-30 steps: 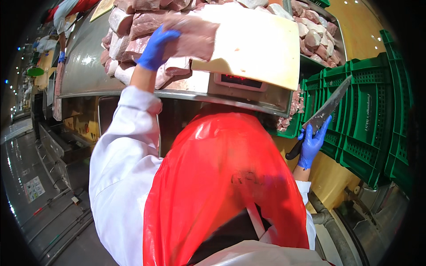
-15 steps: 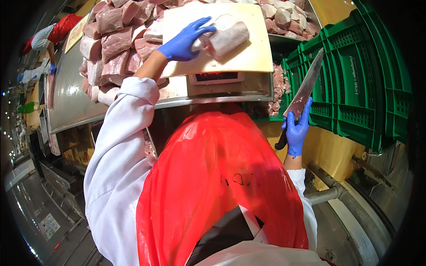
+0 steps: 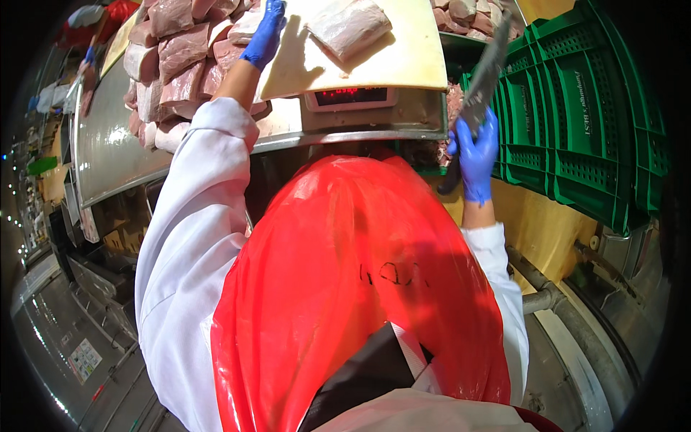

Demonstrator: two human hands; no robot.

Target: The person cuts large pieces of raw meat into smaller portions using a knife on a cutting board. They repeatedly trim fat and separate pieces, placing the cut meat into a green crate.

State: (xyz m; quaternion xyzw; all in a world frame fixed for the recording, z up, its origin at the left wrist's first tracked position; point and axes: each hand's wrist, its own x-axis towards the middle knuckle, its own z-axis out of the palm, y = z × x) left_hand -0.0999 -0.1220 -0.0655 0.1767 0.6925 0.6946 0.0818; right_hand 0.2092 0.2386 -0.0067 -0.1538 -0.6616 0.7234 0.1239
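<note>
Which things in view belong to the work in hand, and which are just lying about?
Likely in the work: knife in the right hand; meat piece on the pale board; meat pile beside the left hand.

Seemingly just around: green crates at right; grey pipe at lower right.

A pink slab of raw meat [image 3: 350, 30] is lying on a cream rectangular cutting board [image 3: 423, 61]; a heap of pink meat chunks [image 3: 180, 61] is resting left on a grey metal table [image 3: 108, 158], green perforated plastic crates [image 3: 568, 119] sitting right.
</note>
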